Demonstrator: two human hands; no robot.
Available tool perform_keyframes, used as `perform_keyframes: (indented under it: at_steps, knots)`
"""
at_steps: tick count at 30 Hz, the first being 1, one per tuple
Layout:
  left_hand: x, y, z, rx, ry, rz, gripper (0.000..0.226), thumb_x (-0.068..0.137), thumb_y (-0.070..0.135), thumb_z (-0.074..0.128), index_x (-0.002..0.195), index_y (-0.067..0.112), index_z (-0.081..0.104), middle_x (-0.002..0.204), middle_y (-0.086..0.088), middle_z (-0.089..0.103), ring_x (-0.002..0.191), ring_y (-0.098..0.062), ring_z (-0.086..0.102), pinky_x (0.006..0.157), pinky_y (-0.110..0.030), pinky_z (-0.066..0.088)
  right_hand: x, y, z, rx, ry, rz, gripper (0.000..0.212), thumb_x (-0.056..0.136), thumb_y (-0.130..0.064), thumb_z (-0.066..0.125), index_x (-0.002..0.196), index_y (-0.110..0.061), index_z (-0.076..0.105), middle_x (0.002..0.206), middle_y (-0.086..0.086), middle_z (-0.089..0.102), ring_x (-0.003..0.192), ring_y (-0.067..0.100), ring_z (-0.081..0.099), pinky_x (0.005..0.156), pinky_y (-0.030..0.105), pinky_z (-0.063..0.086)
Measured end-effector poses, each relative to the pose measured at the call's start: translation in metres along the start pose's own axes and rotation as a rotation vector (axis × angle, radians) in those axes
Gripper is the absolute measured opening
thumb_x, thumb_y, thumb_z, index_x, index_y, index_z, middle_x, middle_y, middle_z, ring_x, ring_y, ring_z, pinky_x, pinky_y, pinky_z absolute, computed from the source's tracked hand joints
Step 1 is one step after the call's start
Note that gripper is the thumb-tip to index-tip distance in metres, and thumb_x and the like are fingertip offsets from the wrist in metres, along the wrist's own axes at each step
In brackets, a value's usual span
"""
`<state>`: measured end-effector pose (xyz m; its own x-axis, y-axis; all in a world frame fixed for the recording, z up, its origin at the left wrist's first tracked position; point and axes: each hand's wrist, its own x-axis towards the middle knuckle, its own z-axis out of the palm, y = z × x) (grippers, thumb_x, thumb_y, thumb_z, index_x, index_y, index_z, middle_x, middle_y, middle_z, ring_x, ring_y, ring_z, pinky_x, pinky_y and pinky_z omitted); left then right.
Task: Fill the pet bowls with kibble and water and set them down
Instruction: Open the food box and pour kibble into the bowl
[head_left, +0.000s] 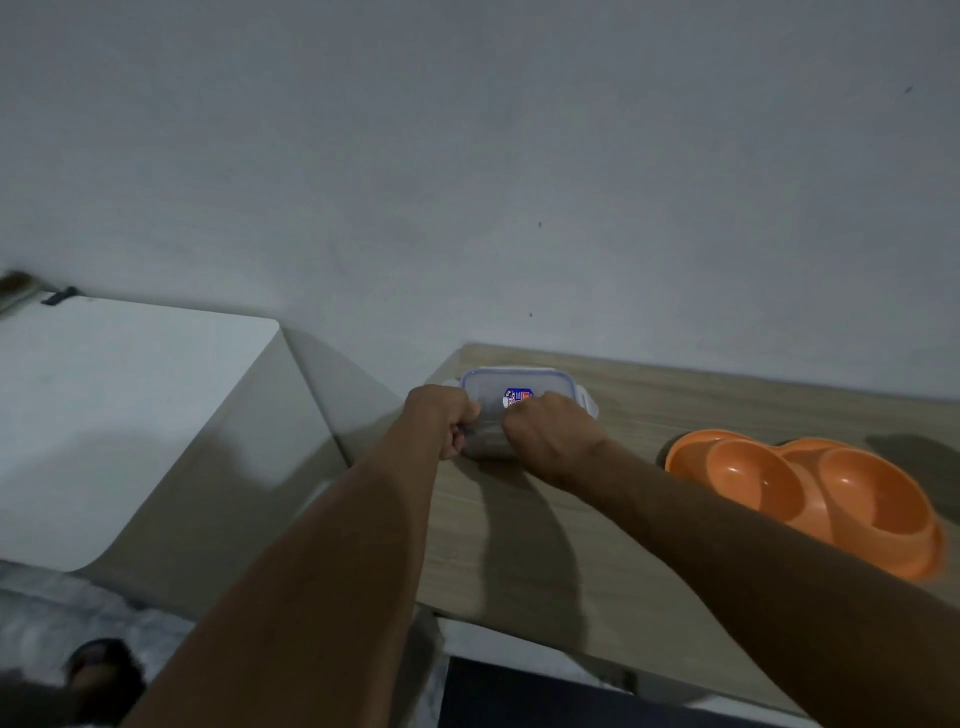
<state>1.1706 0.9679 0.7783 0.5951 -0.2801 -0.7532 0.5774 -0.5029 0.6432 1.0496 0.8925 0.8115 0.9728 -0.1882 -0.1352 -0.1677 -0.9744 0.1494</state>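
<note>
A clear plastic container with a blue-rimmed clip lid and a sticker on top stands at the far left of the wooden table, near the wall. My left hand grips its near left side. My right hand is closed over its near right side. What is inside it is hidden by my hands. An orange double pet bowl sits to the right on the table, both cups empty.
A white cabinet or appliance stands left of the table, a little lower. A grey wall runs behind everything. Bottom left, on the floor, lies a dark blurred shape.
</note>
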Motion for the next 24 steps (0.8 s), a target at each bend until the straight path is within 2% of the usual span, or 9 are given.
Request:
perform_keyframes:
  at_steps: [2,5,8,10,13,15,18,20,24]
  knots:
    - [0.0,-0.001,0.001,0.003,0.017,0.0,0.023,0.094,0.009,0.06,0.075,0.013,0.048,0.068,-0.001,0.043,0.053,-0.009,0.029,0.05,-0.018,0.035,-0.007,0.013,0.008,0.106,0.046,0.091,0.027,0.091,-0.013,0.048,0.112,-0.013,0.064,0.112,0.013,0.068,0.105,0.034,0.062,0.083,0.035,0.043]
    - [0.001,-0.002,0.001,0.002,0.031,0.005,0.02,0.094,0.008,0.06,0.077,0.011,0.05,0.069,-0.001,0.043,0.053,-0.009,0.028,0.051,-0.018,0.034,-0.013,0.023,0.014,0.435,0.213,0.241,0.027,0.09,-0.016,0.053,0.111,-0.017,0.069,0.109,0.013,0.071,0.103,0.037,0.062,0.081,0.033,0.043]
    - [0.001,-0.003,0.002,-0.029,0.048,0.028,0.011,0.091,0.005,0.062,0.094,0.012,0.055,0.07,-0.001,0.045,0.053,-0.01,0.031,0.05,-0.02,0.035,-0.008,0.033,0.029,0.586,0.234,0.42,0.037,0.088,-0.024,0.061,0.121,-0.008,0.061,0.126,0.016,0.06,0.115,0.036,0.055,0.092,0.035,0.041]
    - [0.002,-0.003,0.001,-0.054,0.052,0.053,0.016,0.09,0.004,0.064,0.099,0.012,0.055,0.07,-0.002,0.046,0.053,-0.011,0.033,0.05,-0.021,0.036,-0.003,0.041,0.038,0.764,0.153,0.61,0.043,0.082,-0.031,0.073,0.112,-0.003,0.059,0.119,0.017,0.06,0.108,0.034,0.058,0.082,0.035,0.043]
    - [0.005,-0.006,0.001,-0.028,0.108,0.128,0.026,0.084,0.004,0.07,0.109,0.003,0.061,0.081,-0.009,0.057,0.063,-0.017,0.052,0.045,-0.023,0.039,0.004,0.05,0.038,1.251,0.043,0.845,0.046,0.069,-0.027,0.087,0.087,-0.004,0.052,0.09,0.019,0.058,0.074,0.029,0.059,0.054,0.032,0.044]
    - [0.008,-0.008,0.002,0.057,0.209,0.212,0.041,0.078,0.007,0.075,0.115,-0.003,0.061,0.103,-0.018,0.067,0.088,-0.031,0.068,0.053,-0.03,0.053,0.007,0.05,0.038,1.286,0.071,0.879,0.059,0.062,-0.024,0.091,0.099,0.0,0.053,0.089,0.017,0.058,0.072,0.026,0.058,0.051,0.03,0.044]
    - [0.003,-0.007,0.002,0.257,0.359,0.305,0.048,0.072,0.015,0.079,0.113,-0.003,0.062,0.111,-0.022,0.067,0.101,-0.038,0.067,0.081,-0.042,0.057,0.007,0.045,0.039,1.214,0.163,0.895,0.072,0.061,-0.027,0.091,0.115,0.001,0.052,0.106,0.018,0.06,0.098,0.031,0.062,0.073,0.036,0.048]
    - [0.0,-0.007,0.001,0.33,0.384,0.355,0.048,0.071,0.018,0.08,0.111,-0.001,0.064,0.11,-0.02,0.067,0.101,-0.037,0.067,0.083,-0.041,0.056,0.005,0.043,0.042,1.209,0.196,0.903,0.068,0.067,-0.029,0.087,0.117,-0.001,0.05,0.115,0.019,0.06,0.107,0.035,0.061,0.08,0.039,0.05]
    - [-0.009,-0.008,-0.005,0.368,0.409,0.435,0.034,0.074,0.02,0.074,0.102,0.002,0.072,0.106,-0.018,0.071,0.1,-0.037,0.068,0.088,-0.041,0.056,0.0,0.053,0.039,1.169,0.213,0.93,0.039,0.081,-0.029,0.07,0.104,0.001,0.063,0.105,0.023,0.068,0.096,0.039,0.067,0.073,0.038,0.051]
